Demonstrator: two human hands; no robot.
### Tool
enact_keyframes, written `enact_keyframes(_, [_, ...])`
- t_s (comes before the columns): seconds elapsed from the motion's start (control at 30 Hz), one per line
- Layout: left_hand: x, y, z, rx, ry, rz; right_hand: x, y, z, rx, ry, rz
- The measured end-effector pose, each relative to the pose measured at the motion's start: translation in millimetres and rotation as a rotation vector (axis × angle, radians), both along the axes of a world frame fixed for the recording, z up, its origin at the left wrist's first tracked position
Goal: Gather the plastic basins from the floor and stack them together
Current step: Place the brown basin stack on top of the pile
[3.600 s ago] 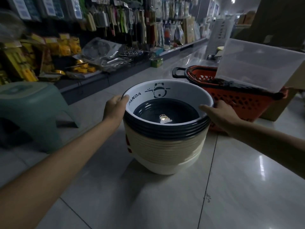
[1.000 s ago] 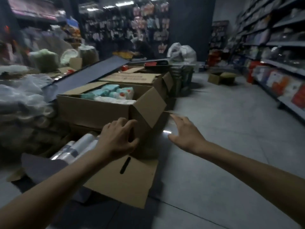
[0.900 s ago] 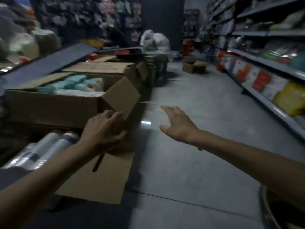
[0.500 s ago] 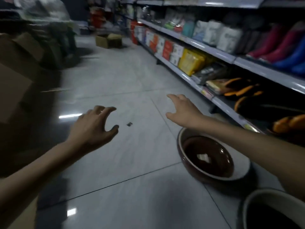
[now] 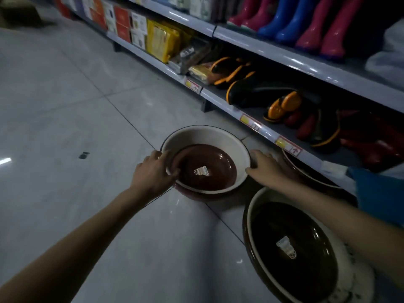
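Note:
A round basin [image 5: 203, 136], cream inside with a brown bottom and a white sticker, sits on the floor by the shelf. My left hand [image 5: 153, 173] grips its left rim, with the thumb inside. My right hand [image 5: 263, 166] holds its right rim. A second, darker basin [image 5: 290, 248] lies on the floor nearer to me at the right, partly under my right forearm. The rim of a third basin [image 5: 306, 173] shows behind my right hand, under the shelf edge.
A low grey shelf [image 5: 258, 125] with price tags runs along the right, holding black and orange boots [image 5: 262, 90]. An upper shelf carries pink and blue rubber boots [image 5: 306, 20]. Grey floor tiles [image 5: 65, 106] stretch to the left.
The head view swung from the cardboard boxes to the shelf side of the aisle. Both hands, open in the air before, have come down onto the cream-and-brown basin's rim.

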State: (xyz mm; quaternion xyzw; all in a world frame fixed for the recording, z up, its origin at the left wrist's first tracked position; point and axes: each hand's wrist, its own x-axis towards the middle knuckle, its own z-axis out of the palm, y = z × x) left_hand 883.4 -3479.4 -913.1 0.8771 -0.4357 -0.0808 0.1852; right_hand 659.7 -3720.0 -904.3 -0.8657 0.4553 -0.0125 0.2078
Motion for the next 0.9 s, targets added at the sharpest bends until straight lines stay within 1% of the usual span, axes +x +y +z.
enact_keyframes(0.13, [5.0,-21.7,-34.8,0.031,0.086,0.088,10.5,-15.1,-33.7,0.069,-0.081,-0.072])
enact_keyframes(0.27, [12.3,-39.1,-63.3,-0.043,0.280,0.237,25.8,-33.6,-57.5,0.126,-0.138,-0.193])
enact_keyframes(0.37, [16.0,-49.4,-76.6,-0.111,0.400,0.305,39.1,-47.4,-71.9,0.243,-0.207,-0.340])
enact_keyframes(0.5, [20.9,-55.9,-86.6,-0.200,0.498,0.370,47.5,-58.2,-82.7,0.429,-0.355,-0.508])
enact_keyframes(0.57, [26.5,-57.1,-86.6,-0.246,0.676,0.447,47.2,-62.3,-85.6,0.490,-0.394,-0.556])
enact_keyframes(0.63, [30.4,-57.3,-86.1,-0.297,0.881,0.511,47.7,-64.3,-83.3,0.529,-0.407,-0.572])
enact_keyframes(0.67, [31.2,-57.0,-84.8,-0.311,0.928,0.527,48.0,-65.2,-81.4,0.543,-0.411,-0.568])
enact_keyframes(0.8, [26.1,-49.6,-76.6,-0.382,1.032,0.583,43.0,-61.4,-69.8,0.557,-0.406,-0.550])
enact_keyframes(0.9, [24.8,-35.5,-67.9,-0.432,1.075,0.600,35.6,-55.2,-60.0,0.542,-0.418,-0.532])
